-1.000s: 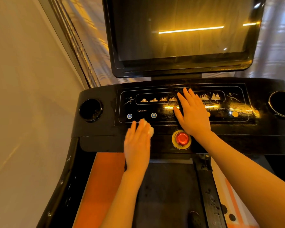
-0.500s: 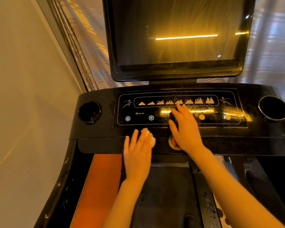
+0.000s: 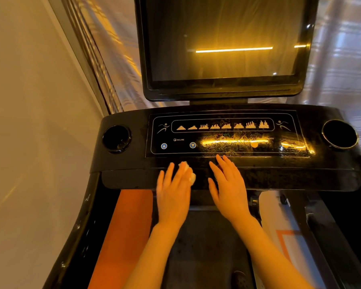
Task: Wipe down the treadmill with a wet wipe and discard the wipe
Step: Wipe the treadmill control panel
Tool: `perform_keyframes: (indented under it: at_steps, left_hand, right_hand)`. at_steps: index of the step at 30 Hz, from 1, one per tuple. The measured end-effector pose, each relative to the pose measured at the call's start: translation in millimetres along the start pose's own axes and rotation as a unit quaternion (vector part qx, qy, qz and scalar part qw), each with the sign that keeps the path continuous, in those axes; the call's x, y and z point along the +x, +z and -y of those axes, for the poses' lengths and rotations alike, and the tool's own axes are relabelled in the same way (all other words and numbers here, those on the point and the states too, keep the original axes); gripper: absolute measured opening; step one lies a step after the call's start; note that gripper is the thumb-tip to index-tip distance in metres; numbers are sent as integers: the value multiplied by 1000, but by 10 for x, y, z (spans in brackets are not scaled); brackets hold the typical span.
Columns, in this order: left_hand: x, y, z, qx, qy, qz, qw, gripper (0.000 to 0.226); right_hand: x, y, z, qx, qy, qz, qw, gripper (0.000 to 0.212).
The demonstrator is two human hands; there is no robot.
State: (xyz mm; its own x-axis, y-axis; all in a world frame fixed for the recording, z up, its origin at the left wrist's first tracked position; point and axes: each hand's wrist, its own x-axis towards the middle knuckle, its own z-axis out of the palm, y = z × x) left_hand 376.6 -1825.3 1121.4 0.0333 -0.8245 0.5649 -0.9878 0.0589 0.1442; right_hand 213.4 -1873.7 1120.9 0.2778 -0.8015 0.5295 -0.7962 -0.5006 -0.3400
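The black treadmill console [image 3: 300,163] fills the middle of the head view, with a glossy button panel [image 3: 223,135] that shows wet streaks. My left hand [image 3: 173,195] lies with straight fingers on the console's front edge. It presses a small white wet wipe [image 3: 189,173], which pokes out beside the fingertips. To the right of it, my right hand [image 3: 229,188] rests flat on the same front edge, fingers straight and holding nothing. It covers the spot where the red stop button was seen earlier.
A dark screen [image 3: 223,44] stands tilted above the console. Round cup holders sit at the left end [image 3: 117,138] and the right end [image 3: 340,134]. Below are the dark belt [image 3: 208,247] and an orange side strip [image 3: 125,226]. A beige wall [image 3: 29,122] is close on the left.
My right hand has slid back from the button panel to the console's front edge and now hides the red stop button. My left hand stays on the wipe near the same spot.
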Motion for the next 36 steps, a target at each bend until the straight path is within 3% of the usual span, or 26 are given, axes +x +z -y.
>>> perform_keyframes:
  at_steps: [3,5,11,13,19,21,27,36]
  left_hand:
    - [-7,-4,-13,1,58,19,998,63]
    - [-46,-65,144,22,33,33,999,62]
    - [-212,-228,792,24,-216,47,975,45]
    - [-181,-226,803,20,-245,43,968,47]
    - [-86,-109,417,8,-76,55,995,60]
    - [-87,-135,537,22,-69,61,996,60]
    - [-170,-335,1154,21,-317,59,947,40]
    - [-213,-147,1123,37,-124,101,986,60]
  right_hand:
    - [-7,3,-1,-11,-6,-6,1000,48]
    - [-7,2,0,-12,-6,-6,1000,48]
    - [-11,-3,8,-10,1,-1,1000,51]
    - [3,-14,60,0,16,-7,1000,51]
    - [152,19,377,-40,15,-35,998,39]
    - [221,86,477,-24,-17,-16,999,35]
    - [549,302,778,-34,-86,46,995,45]
    - [767,577,1029,-72,-103,65,990,50]
